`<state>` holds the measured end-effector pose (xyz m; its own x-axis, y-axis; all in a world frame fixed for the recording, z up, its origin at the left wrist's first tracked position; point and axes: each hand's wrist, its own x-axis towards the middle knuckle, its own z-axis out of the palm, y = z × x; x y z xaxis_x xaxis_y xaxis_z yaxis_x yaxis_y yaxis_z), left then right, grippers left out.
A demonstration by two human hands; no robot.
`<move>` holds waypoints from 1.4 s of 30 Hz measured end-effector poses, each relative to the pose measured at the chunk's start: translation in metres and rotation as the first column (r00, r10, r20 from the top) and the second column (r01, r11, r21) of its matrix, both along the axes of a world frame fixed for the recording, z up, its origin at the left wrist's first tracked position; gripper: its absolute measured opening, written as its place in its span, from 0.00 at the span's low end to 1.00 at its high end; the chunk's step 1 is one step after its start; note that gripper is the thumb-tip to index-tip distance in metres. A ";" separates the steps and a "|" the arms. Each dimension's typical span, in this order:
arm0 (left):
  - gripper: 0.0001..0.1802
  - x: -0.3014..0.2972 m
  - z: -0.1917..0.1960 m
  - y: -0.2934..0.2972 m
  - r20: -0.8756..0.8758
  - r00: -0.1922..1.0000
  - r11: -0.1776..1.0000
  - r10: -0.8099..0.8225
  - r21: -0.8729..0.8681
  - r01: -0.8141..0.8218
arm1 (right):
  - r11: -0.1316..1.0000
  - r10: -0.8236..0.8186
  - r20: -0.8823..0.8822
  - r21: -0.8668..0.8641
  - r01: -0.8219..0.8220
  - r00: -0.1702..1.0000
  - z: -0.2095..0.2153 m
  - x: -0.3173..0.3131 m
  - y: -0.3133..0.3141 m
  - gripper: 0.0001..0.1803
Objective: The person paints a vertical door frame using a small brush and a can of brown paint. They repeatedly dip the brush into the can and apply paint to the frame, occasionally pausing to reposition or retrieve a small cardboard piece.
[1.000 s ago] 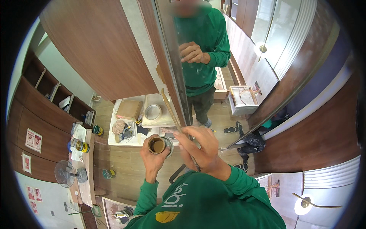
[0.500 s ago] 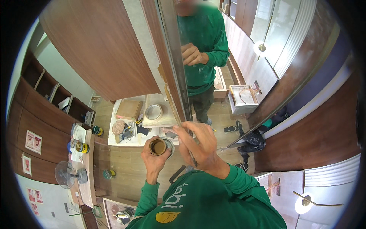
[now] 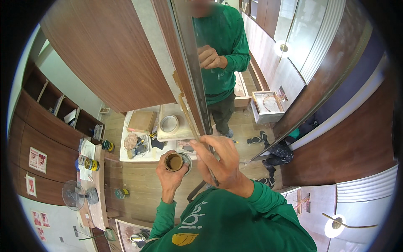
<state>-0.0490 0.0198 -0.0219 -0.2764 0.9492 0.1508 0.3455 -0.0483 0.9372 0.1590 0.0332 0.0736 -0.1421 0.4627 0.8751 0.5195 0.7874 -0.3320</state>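
My left hand [image 3: 168,179] is wrapped round a small round cup [image 3: 174,161] with brown paint in it. A pale round lid or tin shows behind the cup on its right side. In my right hand [image 3: 222,159], a long thin paintbrush [image 3: 189,119] is pinched between thumb and fingers, and it points up and away from me. Its far end lies along the brown wooden edge strip [image 3: 163,35] beside the mirror. An ochre-brown patch [image 3: 177,80] marks the strip just above that end. Whether the bristles touch the wood I cannot tell.
The tall mirror [image 3: 218,86] rises at right, reflecting a green-sleeved person. Ahead, a low white platform [image 3: 130,156] bears a tape roll [image 3: 169,124], a box [image 3: 142,121] and tools. A bench [image 3: 97,182] with cans and a fan stands left. Another person's legs [image 3: 279,153] show at right.
The whole view has shifted slightly to the left. Both hands keep nearly the same hold, and the brush has barely moved along the strip.
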 end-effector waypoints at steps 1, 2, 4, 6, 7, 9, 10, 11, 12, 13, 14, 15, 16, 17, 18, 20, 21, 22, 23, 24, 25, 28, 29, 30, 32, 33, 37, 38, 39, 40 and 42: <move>0.31 0.000 0.000 0.000 -0.001 1.000 1.000 0.001 0.002 -0.001 | 1.000 -0.004 -0.002 0.004 0.004 1.000 0.001 -0.001 0.000 0.35; 0.31 0.000 -0.001 0.000 -0.003 1.000 1.000 0.001 0.004 -0.001 | 1.000 -0.008 -0.004 0.008 0.008 1.000 0.002 -0.001 0.001 0.35; 0.31 0.000 -0.001 0.000 0.007 1.000 1.000 0.001 -0.003 -0.001 | 1.000 -0.009 -0.004 0.016 0.009 1.000 0.003 -0.002 0.002 0.35; 0.31 0.000 -0.002 0.000 -0.001 1.000 1.000 -0.002 -0.001 0.002 | 1.000 -0.012 -0.003 0.021 0.012 1.000 0.004 -0.002 0.003 0.34; 0.31 -0.001 -0.003 0.000 -0.015 1.000 1.000 -0.005 0.004 0.005 | 1.000 -0.015 -0.003 0.024 0.015 1.000 0.005 -0.002 0.004 0.33; 0.30 -0.001 -0.003 0.001 -0.023 1.000 1.000 -0.009 0.010 0.010 | 0.999 -0.020 -0.003 0.025 0.020 1.000 0.005 -0.002 0.006 0.33; 0.30 -0.001 -0.002 0.001 -0.017 1.000 1.000 -0.012 0.010 0.012 | 0.999 -0.022 -0.003 0.025 0.022 1.000 0.004 -0.002 0.007 0.32; 0.30 -0.001 -0.001 0.001 -0.012 1.000 1.000 -0.014 0.011 0.014 | 0.999 -0.023 -0.003 0.024 0.023 1.000 0.003 -0.003 0.008 0.32; 0.30 -0.001 -0.001 0.001 -0.014 1.000 1.000 -0.015 0.009 0.015 | 1.000 -0.024 -0.012 0.018 0.024 1.000 0.005 -0.004 0.008 0.30; 0.30 -0.001 0.000 0.001 -0.017 1.000 1.000 -0.016 0.007 0.016 | 1.000 -0.025 -0.021 0.013 0.025 0.999 0.008 -0.004 0.007 0.29; 0.30 0.000 0.000 0.001 -0.020 1.000 1.000 -0.017 0.005 0.017 | 1.000 -0.026 -0.030 0.007 0.026 0.999 0.009 -0.005 0.007 0.28; 0.30 0.000 0.001 0.001 -0.014 1.000 1.000 -0.020 0.004 0.020 | 1.000 -0.027 -0.030 0.007 0.027 0.999 0.009 -0.005 0.007 0.28; 0.30 0.000 0.001 0.001 -0.007 1.000 1.000 -0.023 0.003 0.023 | 1.000 -0.028 -0.030 0.007 0.028 0.999 0.009 -0.005 0.007 0.28; 0.30 0.000 0.001 0.001 -0.001 1.000 1.000 -0.027 0.002 0.027 | 1.000 -0.028 -0.030 0.008 0.029 0.999 0.008 -0.005 0.007 0.28; 0.30 0.000 0.001 0.001 -0.008 1.000 1.000 -0.026 -0.001 0.026 | 1.000 -0.028 -0.032 0.005 0.028 0.999 0.008 -0.005 0.007 0.28; 0.30 0.000 0.001 0.001 -0.021 0.999 1.000 -0.025 -0.009 0.025 | 1.000 -0.025 -0.035 0.001 0.026 0.999 0.008 -0.006 0.007 0.28; 0.30 0.000 0.001 0.001 -0.022 0.999 1.000 -0.026 -0.007 0.026 | 1.000 -0.026 -0.035 0.001 0.026 0.999 0.008 -0.006 0.007 0.28; 0.30 0.000 0.002 0.002 -0.022 0.999 1.000 -0.027 -0.006 0.027 | 1.000 -0.027 -0.035 0.001 0.027 0.999 0.008 -0.006 0.007 0.28; 0.30 0.000 0.002 0.002 -0.023 0.999 1.000 -0.027 -0.005 0.027 | 1.000 -0.027 -0.035 0.002 0.027 0.999 0.009 -0.006 0.006 0.28; 0.30 0.000 0.001 0.002 -0.019 0.999 1.000 -0.027 -0.004 0.027 | 1.000 -0.026 -0.034 -0.002 0.026 0.999 0.009 -0.006 0.006 0.28; 0.30 0.000 0.000 0.003 -0.016 0.999 1.000 -0.028 -0.004 0.027 | 1.000 -0.025 -0.032 -0.006 0.025 0.999 0.009 -0.005 0.006 0.28; 0.30 0.000 -0.003 0.004 -0.033 0.999 1.000 -0.030 -0.006 0.030 | 1.000 -0.016 -0.036 -0.012 0.016 0.999 0.008 -0.005 0.006 0.28; 0.30 0.000 -0.003 0.004 -0.043 0.999 0.999 -0.031 -0.007 0.031 | 1.000 -0.012 -0.038 -0.013 0.011 0.999 0.007 -0.004 0.006 0.28; 0.30 0.000 -0.004 0.005 -0.034 0.999 0.999 -0.032 -0.006 0.031 | 1.000 -0.012 -0.029 -0.015 0.011 1.000 0.005 -0.004 0.006 0.30; 0.30 0.000 -0.006 0.005 -0.016 0.999 0.999 -0.032 -0.004 0.032 | 1.000 -0.011 -0.011 -0.018 0.010 1.000 0.001 -0.003 0.007 0.33; 0.30 0.000 -0.006 0.006 -0.015 0.999 0.999 -0.032 -0.002 0.032 | 1.000 -0.009 -0.010 -0.022 0.009 1.000 0.000 -0.002 0.007 0.34; 0.30 0.004 -0.005 0.007 -0.016 0.999 1.000 -0.028 0.005 0.028 | 0.999 -0.006 -0.007 -0.032 0.006 1.000 -0.001 0.000 0.006 0.35; 0.30 0.005 -0.005 0.007 -0.017 1.000 1.000 -0.026 0.006 0.026 | 0.999 -0.006 -0.007 -0.033 0.005 1.000 -0.001 0.001 0.006 0.35; 0.30 0.005 -0.004 0.007 -0.016 1.000 1.000 -0.026 0.002 0.026 | 0.999 -0.006 -0.005 -0.035 0.006 1.000 -0.001 0.001 0.006 0.35; 0.30 0.006 -0.004 0.007 -0.015 1.000 1.000 -0.025 -0.002 0.025 | 0.999 -0.007 -0.003 -0.038 0.007 1.000 -0.002 0.001 0.006 0.36; 0.30 0.007 -0.004 0.007 -0.012 1.000 1.000 -0.025 -0.006 0.025 | 0.999 -0.003 0.001 -0.047 0.003 1.000 -0.002 0.003 0.006 0.36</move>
